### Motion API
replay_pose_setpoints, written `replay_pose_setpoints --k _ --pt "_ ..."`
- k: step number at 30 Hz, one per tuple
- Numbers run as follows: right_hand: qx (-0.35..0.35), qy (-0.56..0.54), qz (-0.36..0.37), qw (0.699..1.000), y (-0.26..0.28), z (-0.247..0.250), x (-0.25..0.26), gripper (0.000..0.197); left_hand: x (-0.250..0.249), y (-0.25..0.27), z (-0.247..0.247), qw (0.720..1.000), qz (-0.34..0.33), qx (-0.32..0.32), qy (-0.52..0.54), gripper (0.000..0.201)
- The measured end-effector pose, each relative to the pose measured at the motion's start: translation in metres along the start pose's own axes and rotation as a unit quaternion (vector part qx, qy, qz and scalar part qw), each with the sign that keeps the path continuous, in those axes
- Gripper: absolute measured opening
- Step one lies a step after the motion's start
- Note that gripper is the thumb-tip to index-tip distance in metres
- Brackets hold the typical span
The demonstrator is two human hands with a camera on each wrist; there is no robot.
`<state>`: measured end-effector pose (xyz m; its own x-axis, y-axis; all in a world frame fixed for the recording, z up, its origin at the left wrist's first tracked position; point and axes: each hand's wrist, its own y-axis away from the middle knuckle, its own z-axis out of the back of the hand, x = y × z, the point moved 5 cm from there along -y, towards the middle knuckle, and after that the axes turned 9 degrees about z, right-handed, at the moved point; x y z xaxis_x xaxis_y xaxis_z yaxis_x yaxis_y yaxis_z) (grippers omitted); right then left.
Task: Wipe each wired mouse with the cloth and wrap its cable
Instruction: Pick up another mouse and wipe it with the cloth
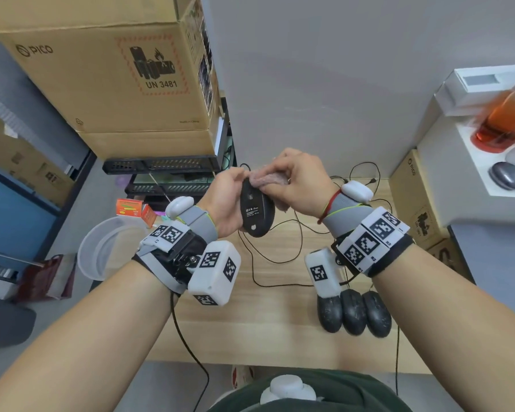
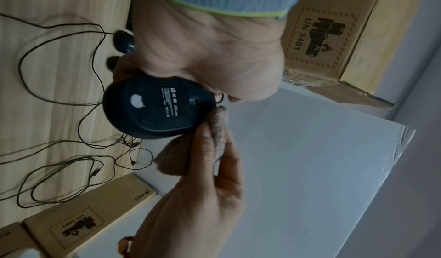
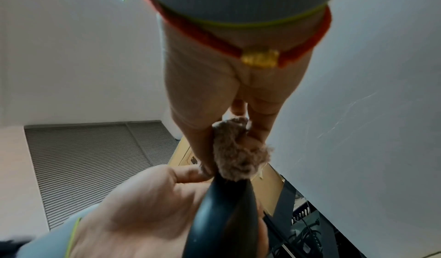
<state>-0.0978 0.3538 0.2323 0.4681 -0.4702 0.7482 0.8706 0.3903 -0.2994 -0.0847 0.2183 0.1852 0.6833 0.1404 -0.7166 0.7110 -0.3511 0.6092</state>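
My left hand (image 1: 228, 197) holds a black wired mouse (image 1: 257, 208) up off the table, its labelled underside (image 2: 155, 107) turned toward me. My right hand (image 1: 295, 179) pinches a pinkish-brown fluffy cloth (image 1: 269, 180) and presses it against the mouse's far end; the cloth (image 3: 235, 152) wraps over that end. The mouse's thin black cable (image 1: 268, 257) hangs down and loops across the wooden table (image 1: 280, 328). Three more black mice (image 1: 354, 315) lie side by side at the right front of the table.
Tangled black cables (image 2: 59, 158) spread over the table's far part. Stacked cardboard boxes (image 1: 107, 72) stand at the back left, another box (image 1: 419, 203) at the right. A clear plastic bowl (image 1: 107, 248) sits left of the table. A white shelf (image 1: 488, 150) holds an orange bottle and a grey mouse.
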Motion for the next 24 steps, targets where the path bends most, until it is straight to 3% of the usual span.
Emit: replay_pose_setpoints --k 2,5,7,10,12,15,18,20,22,24 --pt "0.068 -0.034 -0.008 0.997 0.008 -0.006 0.004 0.019 -0.003 -0.003 0.006 0.999 -0.004 -0.042 0.014 0.033" --pt "0.198 0.006 -0.001 0.980 0.019 -0.018 0.006 0.021 -0.001 -0.006 0.015 0.995 0.016 -0.100 -0.022 0.025" --pt "0.180 -0.005 -0.008 0.984 0.017 -0.018 0.003 0.021 0.001 -0.006 0.015 0.993 0.019 -0.114 -0.019 0.027" --pt "0.038 0.007 -0.012 0.999 0.005 -0.004 -0.006 0.021 0.002 -0.006 0.007 0.994 0.021 -0.107 -0.015 0.035" --pt "-0.015 0.007 -0.011 1.000 0.002 0.001 -0.008 0.019 0.001 -0.007 0.004 0.995 0.019 -0.094 -0.017 0.047" --pt "0.061 -0.062 -0.003 0.996 0.011 -0.011 0.001 0.026 -0.005 -0.005 0.005 0.992 0.009 -0.124 0.003 0.038" --pt "0.187 -0.062 -0.012 0.980 0.022 -0.027 0.002 0.020 -0.007 -0.004 0.012 0.986 0.011 -0.169 0.010 0.020" --pt "0.216 -0.043 -0.029 0.975 0.023 -0.028 -0.007 0.019 -0.006 -0.003 0.014 0.986 0.013 -0.164 0.022 0.016" --pt "0.200 -0.025 -0.053 0.978 0.021 -0.020 -0.017 0.019 -0.007 -0.004 0.015 0.987 0.011 -0.154 0.035 0.014" --pt "0.108 -0.018 -0.078 0.991 0.015 -0.003 -0.028 0.015 -0.008 -0.004 0.016 0.988 0.005 -0.152 0.038 0.016"
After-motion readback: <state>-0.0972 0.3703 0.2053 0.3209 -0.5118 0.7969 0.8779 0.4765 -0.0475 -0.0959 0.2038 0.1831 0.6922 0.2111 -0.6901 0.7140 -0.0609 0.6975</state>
